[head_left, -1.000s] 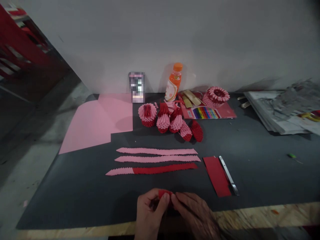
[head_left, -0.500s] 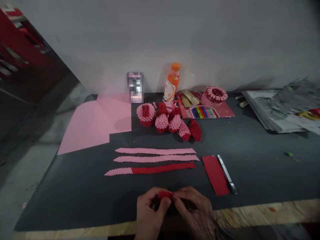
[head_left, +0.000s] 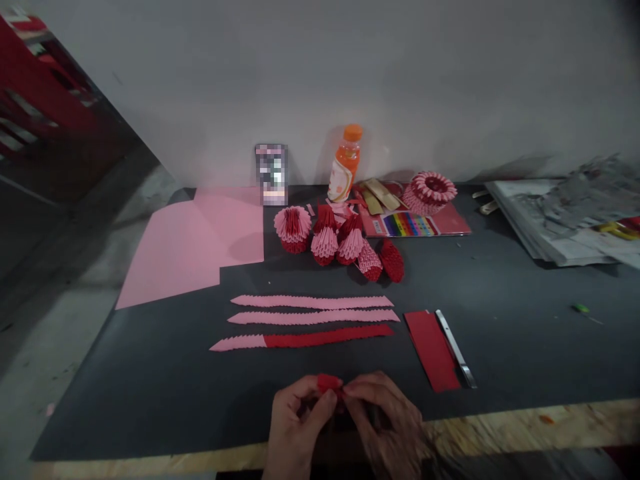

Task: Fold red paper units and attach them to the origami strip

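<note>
A small red paper piece (head_left: 327, 383) is pinched between the thumb and fingers of my left hand (head_left: 299, 417), near the table's front edge. My right hand (head_left: 385, 417) touches the piece's right end with thumb and fingertips pressed together. Beyond the hands lie two pink strips of interlocked folded paper (head_left: 313, 318) and a strip that is pink at its left and red along the rest (head_left: 325, 338). To the right, a stack of red paper rectangles (head_left: 431, 350) sits beside a silver cutter (head_left: 454, 347).
Folded red and pink paper shapes (head_left: 325, 240) stand near the wall, with an orange bottle (head_left: 346, 163) and a phone (head_left: 271, 175) behind. Pink sheets (head_left: 185, 247) lie at left. A round paper piece (head_left: 431, 192) rests on a packet; papers (head_left: 530, 233) are at right.
The red piece shows a little more above my left fingers, and my left thumb has shifted slightly. My right fingers have moved a little at its end.
</note>
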Demonstrator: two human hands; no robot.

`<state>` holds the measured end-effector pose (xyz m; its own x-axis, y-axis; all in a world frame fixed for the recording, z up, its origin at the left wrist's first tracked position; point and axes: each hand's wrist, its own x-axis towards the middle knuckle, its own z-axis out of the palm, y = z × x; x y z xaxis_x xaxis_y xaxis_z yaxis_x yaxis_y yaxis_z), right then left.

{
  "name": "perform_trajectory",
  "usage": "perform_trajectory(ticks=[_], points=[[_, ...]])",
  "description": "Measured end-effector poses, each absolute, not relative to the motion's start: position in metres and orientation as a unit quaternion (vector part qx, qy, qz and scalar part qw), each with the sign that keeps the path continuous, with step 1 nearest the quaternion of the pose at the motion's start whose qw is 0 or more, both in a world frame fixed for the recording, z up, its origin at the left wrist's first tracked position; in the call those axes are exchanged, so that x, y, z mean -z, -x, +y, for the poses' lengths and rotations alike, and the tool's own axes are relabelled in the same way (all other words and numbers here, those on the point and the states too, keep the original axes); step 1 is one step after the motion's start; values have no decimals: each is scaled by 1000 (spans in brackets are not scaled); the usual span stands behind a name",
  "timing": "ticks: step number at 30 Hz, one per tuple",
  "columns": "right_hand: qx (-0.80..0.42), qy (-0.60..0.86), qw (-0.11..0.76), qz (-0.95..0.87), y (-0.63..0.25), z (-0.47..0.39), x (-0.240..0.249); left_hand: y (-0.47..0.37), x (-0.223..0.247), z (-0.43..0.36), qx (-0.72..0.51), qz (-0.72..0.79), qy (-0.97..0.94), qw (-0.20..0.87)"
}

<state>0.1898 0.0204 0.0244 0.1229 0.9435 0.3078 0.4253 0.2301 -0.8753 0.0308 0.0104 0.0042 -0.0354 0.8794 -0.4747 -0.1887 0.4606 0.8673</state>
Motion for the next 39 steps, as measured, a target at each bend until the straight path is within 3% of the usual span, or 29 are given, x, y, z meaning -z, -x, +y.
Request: perform_trajectory(ticks=[11,15,22,39], points=[[-286,452,456,-711,-219,33,-36,-14,3,9,-387,511,-320,698],[-317,493,449,-674,-212,35,-38,-16,-1,9,-403,566,-365,620],[-268,556,432,-658,-197,26,-30,-35,-4,1,-457,655,-380,466],[-253,537,496,-634,-193,20,-22,-32,-5,13,-467,609,-404,499]])
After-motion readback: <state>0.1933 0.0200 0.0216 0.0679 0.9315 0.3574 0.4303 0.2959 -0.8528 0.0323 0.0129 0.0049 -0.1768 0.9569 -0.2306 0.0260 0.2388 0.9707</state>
